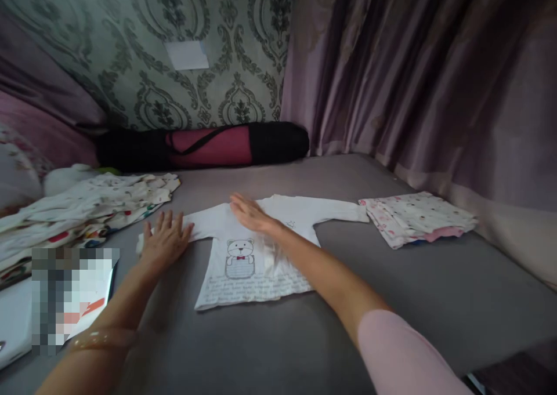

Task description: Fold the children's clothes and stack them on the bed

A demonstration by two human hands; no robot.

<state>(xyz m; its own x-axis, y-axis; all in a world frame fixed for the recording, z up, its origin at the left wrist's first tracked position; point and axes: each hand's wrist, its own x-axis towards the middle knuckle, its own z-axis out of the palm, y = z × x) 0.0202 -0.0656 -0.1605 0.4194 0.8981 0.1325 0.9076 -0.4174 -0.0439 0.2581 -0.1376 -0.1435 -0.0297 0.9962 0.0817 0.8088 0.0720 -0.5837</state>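
Note:
A small white long-sleeved shirt [278, 285] lies spread flat on a grey bed surface [243, 354], its sleeves stretched out to both sides. A bear with a red bow tie is printed on its front, above rows of lettering near the hem. My left hand [166, 237] presses flat over the end of the left-hand sleeve, fingers spread. Across the upper chest of the shirt rests my right hand [252, 214], palm down with the fingers extended. My right forearm hides part of the shirt's middle and right side.
Folded printed clothes [418, 215] lie at the right, touching the right sleeve's cuff. Loose patterned clothes [100, 203] are heaped at the left, near a partly blurred device [91, 296]. A black and red long bag [209, 147] lies along the wall; curtains [348, 64] hang at right.

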